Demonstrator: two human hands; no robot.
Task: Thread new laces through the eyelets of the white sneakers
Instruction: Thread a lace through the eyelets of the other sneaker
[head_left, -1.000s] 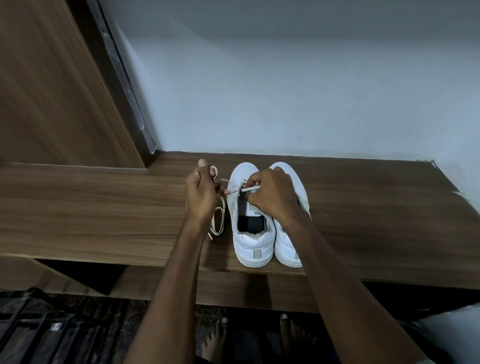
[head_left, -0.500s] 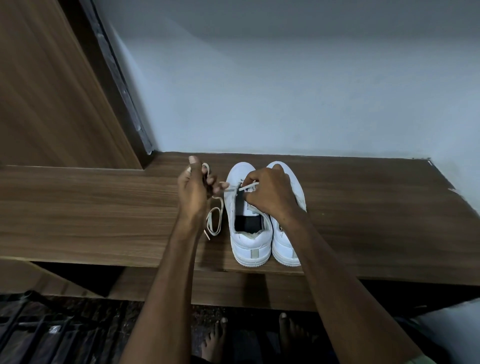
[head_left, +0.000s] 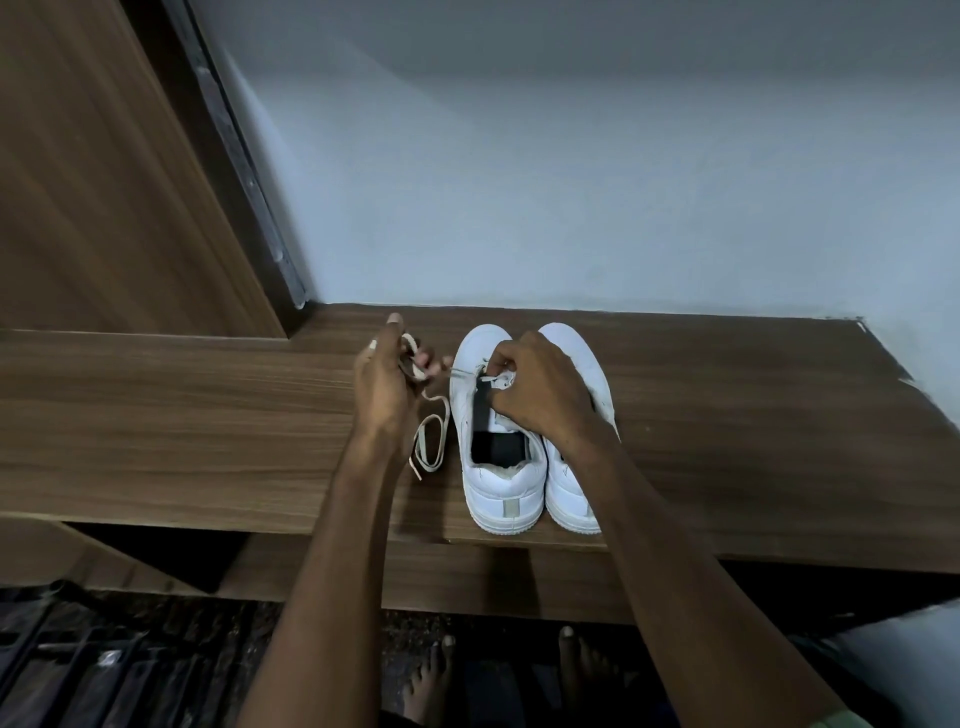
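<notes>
Two white sneakers stand side by side on a wooden shelf (head_left: 208, 415), heels toward me. The left sneaker (head_left: 498, 483) shows its dark opening; the right sneaker (head_left: 576, 358) is partly covered by my right arm. A cream lace (head_left: 431, 441) runs from the left sneaker's upper eyelets to my left hand (head_left: 387, 384), which grips a loop of it just left of the shoe. The lace's loose end lies looped on the shelf. My right hand (head_left: 540, 389) sits over the left sneaker's tongue and pinches the other lace end at the eyelets.
A pale wall rises right behind the shelf. A wooden door panel (head_left: 104, 182) with a dark frame stands at the left. The shelf's front edge is close to me, with my bare feet (head_left: 431, 675) on the dark floor below.
My left hand has pulled the lace a little further left, away from the sneaker, and the loose loop on the shelf has shifted. My right hand stays at the eyelets.
</notes>
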